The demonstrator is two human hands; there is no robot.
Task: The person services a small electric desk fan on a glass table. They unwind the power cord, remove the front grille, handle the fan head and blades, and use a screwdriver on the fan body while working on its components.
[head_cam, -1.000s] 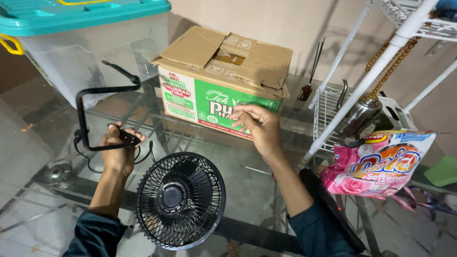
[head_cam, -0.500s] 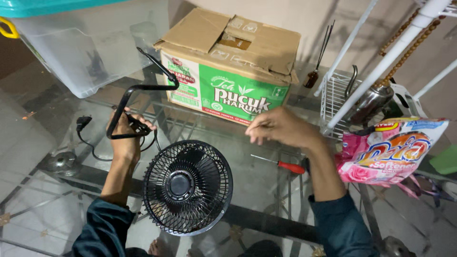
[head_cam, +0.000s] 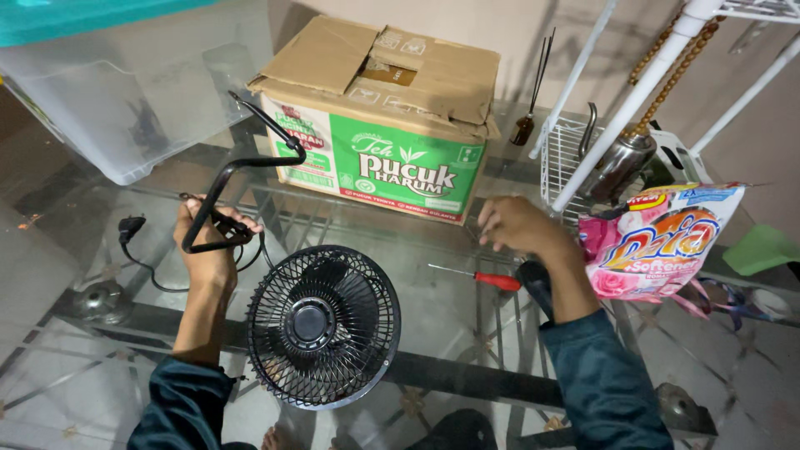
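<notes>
A small black fan [head_cam: 321, 325] with a round wire grille lies face up on the glass table [head_cam: 100, 242], close to me. My left hand [head_cam: 208, 246] grips the fan's black bent-tube stand [head_cam: 242, 167] and holds it tilted above the glass, with the black cord and plug [head_cam: 129, 227] trailing to the left. My right hand [head_cam: 521, 227] hovers with curled fingers just above a red-handled screwdriver [head_cam: 483, 277] that lies on the glass; whether it pinches something small I cannot tell.
A cardboard box [head_cam: 383, 117] with a green panel stands at the back centre. A clear plastic bin [head_cam: 125, 83] with a teal lid sits at the back left. At the right are a white wire rack [head_cam: 575, 150] and a pink detergent bag [head_cam: 658, 242].
My left hand has lifted and tilted the black stand rightward. My right hand drew back from the box toward the right, and the red-handled screwdriver now lies on the glass.
</notes>
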